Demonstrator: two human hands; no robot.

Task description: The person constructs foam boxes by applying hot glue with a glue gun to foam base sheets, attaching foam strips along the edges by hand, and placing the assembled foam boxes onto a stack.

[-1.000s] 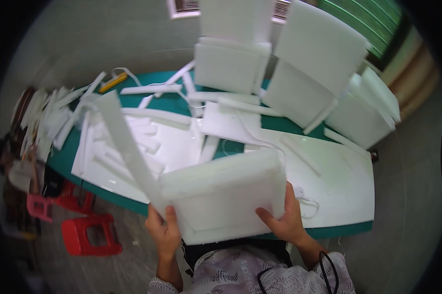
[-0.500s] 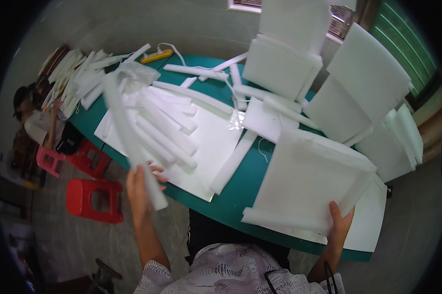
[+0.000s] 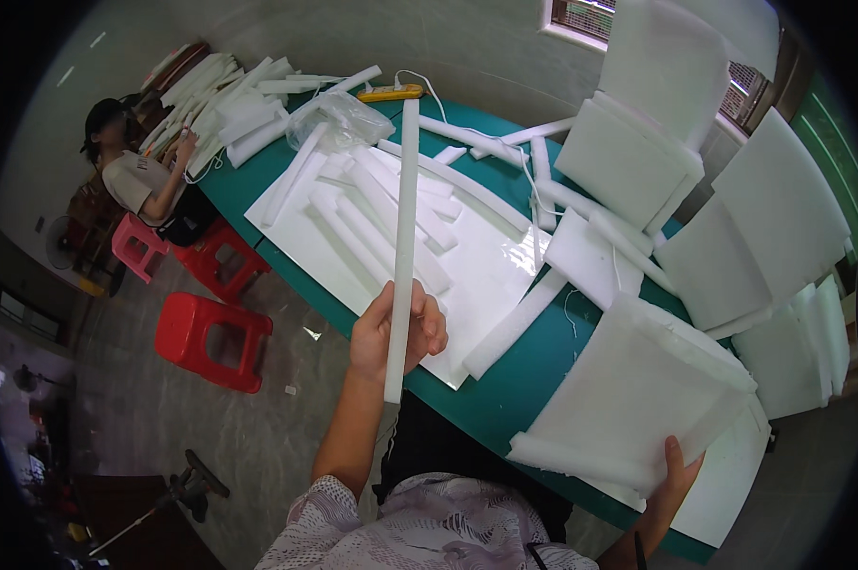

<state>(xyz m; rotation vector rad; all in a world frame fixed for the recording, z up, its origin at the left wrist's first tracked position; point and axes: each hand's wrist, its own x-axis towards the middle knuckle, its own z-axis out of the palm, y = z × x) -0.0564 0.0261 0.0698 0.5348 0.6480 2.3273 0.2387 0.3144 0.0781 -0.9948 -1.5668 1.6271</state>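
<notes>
My left hand point(image 3: 370, 337) is closed around the lower part of a long, narrow white foam strip point(image 3: 406, 209), which it holds nearly upright above the table's front edge. My right hand point(image 3: 676, 477) grips the near right corner of a white foam panel point(image 3: 629, 389), thumb on top and fingers hidden beneath. Raised foam strips run along several edges of this panel. It lies tilted over a white board point(image 3: 728, 475) at the table's right end. Beyond the left hand, several loose foam strips point(image 3: 353, 237) rest on a glossy white board point(image 3: 486, 318).
The green table point(image 3: 500, 399) also bears a clear plastic bag point(image 3: 339, 122), a yellow power strip point(image 3: 391, 93) with a white cord, and stacked foam blocks point(image 3: 629, 161) at the back right. Red stools point(image 3: 210, 332) stand to the left. Another person point(image 3: 149, 180) sits at the far left end.
My left hand has swung the foam strip from a leftward lean to nearly upright and moved it right. The whole view has shifted, while the right hand keeps its grip on the panel.
</notes>
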